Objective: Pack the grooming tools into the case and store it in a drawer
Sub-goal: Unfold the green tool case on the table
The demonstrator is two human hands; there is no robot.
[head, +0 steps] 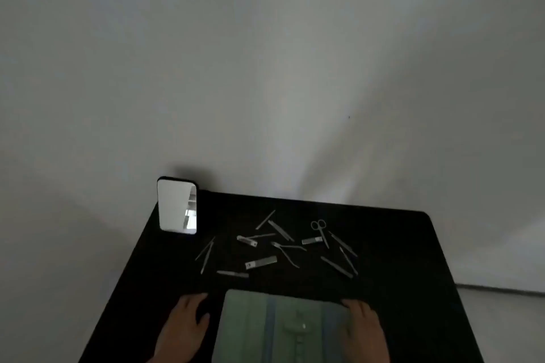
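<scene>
Nearest the camera, the green case (283, 327) lies open and flat at the near edge of the black tabletop (413, 259). The left hand (184, 324) rests open, palm down, just beside the case's left edge; the right hand (365, 330) lies open on its right side, gripping nothing. Packing seems only about to begin: no tool is in the case that I can see. Beyond the case, about twelve metal tools lie scattered, among them one pair of scissors (320, 230), one nipper (287, 252) and three clippers (261, 262). The next move calls for lifting one tool. Farthest from the case stands one mirror (176, 206).
</scene>
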